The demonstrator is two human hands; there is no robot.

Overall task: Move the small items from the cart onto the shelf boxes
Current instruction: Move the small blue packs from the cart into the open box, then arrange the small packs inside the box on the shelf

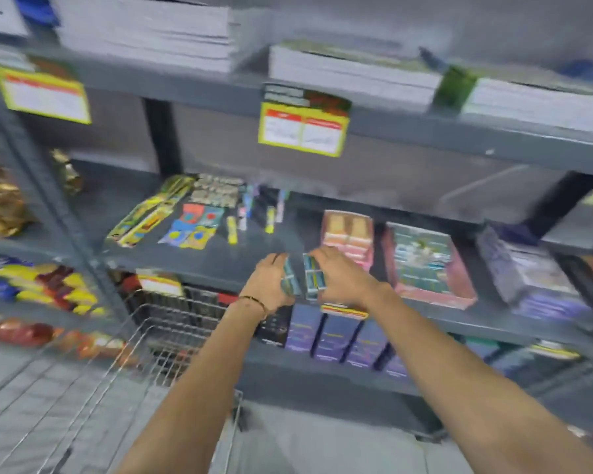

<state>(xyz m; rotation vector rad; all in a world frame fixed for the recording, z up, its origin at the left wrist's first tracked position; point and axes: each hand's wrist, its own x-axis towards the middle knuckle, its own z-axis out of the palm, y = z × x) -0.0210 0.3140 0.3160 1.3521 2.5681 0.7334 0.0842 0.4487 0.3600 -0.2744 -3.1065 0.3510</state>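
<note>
The picture is motion-blurred. My left hand [267, 280] grips a stack of small teal packs [291, 280] at the front edge of the middle shelf [199, 258]. My right hand [343, 277] holds a second stack of small teal packs [313, 280] right beside the first, the two stacks almost touching. To their right on the shelf stands a pink box [349, 236] and an open pink box of teal items [425, 265]. The wire cart [127, 357] is at lower left, below my left arm.
Flat colourful packets [192, 224] and yellow sticks lie at the shelf's left. A purple box [534, 275] stands at the right. Stacks of notebooks [350, 75] fill the upper shelf, with yellow price tags [303, 130] hanging. Purple cartons [336, 340] line the lower shelf.
</note>
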